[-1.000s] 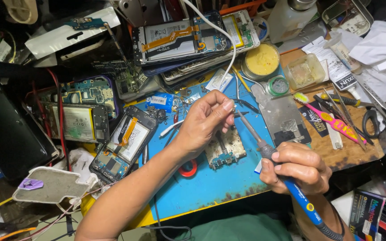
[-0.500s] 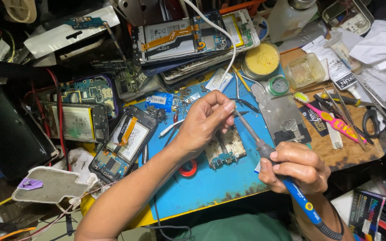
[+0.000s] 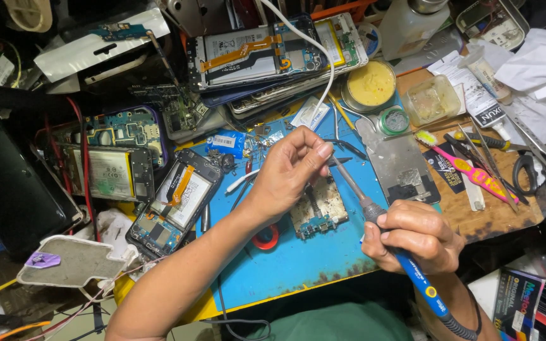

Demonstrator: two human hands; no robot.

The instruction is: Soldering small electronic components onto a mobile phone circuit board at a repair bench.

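Right hand (image 3: pixel 415 237) is closed round the blue grip of a soldering iron (image 3: pixel 380 218), w/ the shaft running up and left from the fist; the tip ends right at the left hand's fingertips. Left hand (image 3: pixel 289 170) is pinched shut, thumb vs. forefinger, on sth. thin, prob. solder wire, too fine to tell for sure. Both meet just above the board (image 3: pixel 320 208), a small circuit board lying on the blue mat (image 3: pixel 285 271), long axis roughly toward the far edge of the surface. The board sits below and between the hands, nearer the left hand, which partly covers its upper end.

Surface is packed. Opened phone (image 3: pixel 175 202) just left of the left forearm, more opened phones stacked at the far edge. Flux tin (image 3: pixel 370 85) and a solder spool (image 3: pixel 395 120) beyond the iron's tip. Metal plate (image 3: pixel 396 161) right of the shaft, close by. Pink toothbrush (image 3: pixel 466 167), tweezers and scissors (image 3: pixel 535 167) toward the right edge. Little free room except the mat's near strip.
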